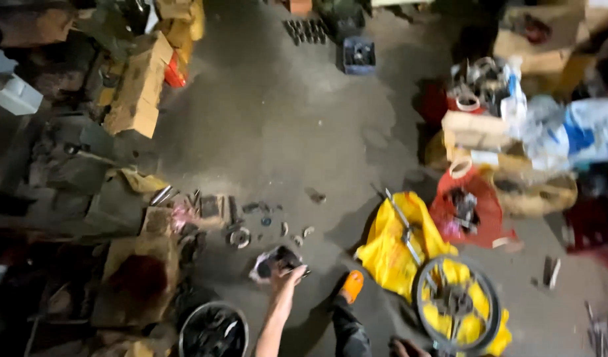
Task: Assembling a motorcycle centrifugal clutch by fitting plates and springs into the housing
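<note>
1. My left hand (287,276) reaches down to the floor (284,119), fingers closed on a small dark part (277,260) lying there in its crumpled wrapping.
2. My right hand (406,347) sits at the frame's bottom edge beside the wheel (457,304); I cannot tell its grip.
3. The wheel lies flat on a yellow sheet (390,241), likely to keep it off the grit.

You stand on a grey concrete floor (284,112). Beside the yellow sack (393,241) on it lie a spoked wheel (457,303), a red sack (472,211) and scattered metal parts (264,221).
</note>
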